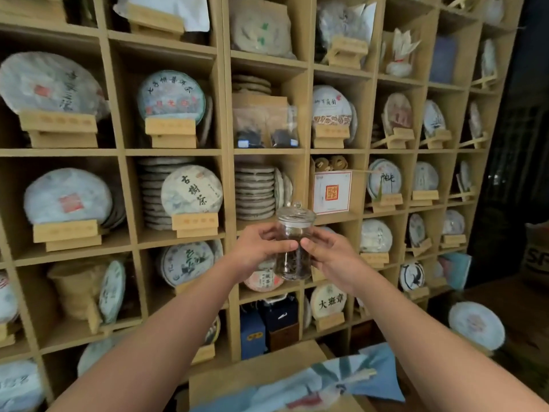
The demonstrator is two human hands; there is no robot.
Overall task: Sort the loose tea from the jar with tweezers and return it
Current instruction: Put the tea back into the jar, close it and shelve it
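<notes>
Head view: I see both arms stretched out toward a wooden shelf wall (225,150).
Jar: a clear glass jar (294,242) is held upright between my two hands, in front of the shelves.
Lid: a glass lid (296,214) sits on top, above both grips.
Tea: dark loose tea (292,263) fills the lower part, level with and below my fingers.
Left hand (261,248): closed around the jar's left side.
Right hand (329,254): wrapped on the right side, thumb across the front.
Behind the grip: wrapped tea cakes (191,188) on stands.
</notes>
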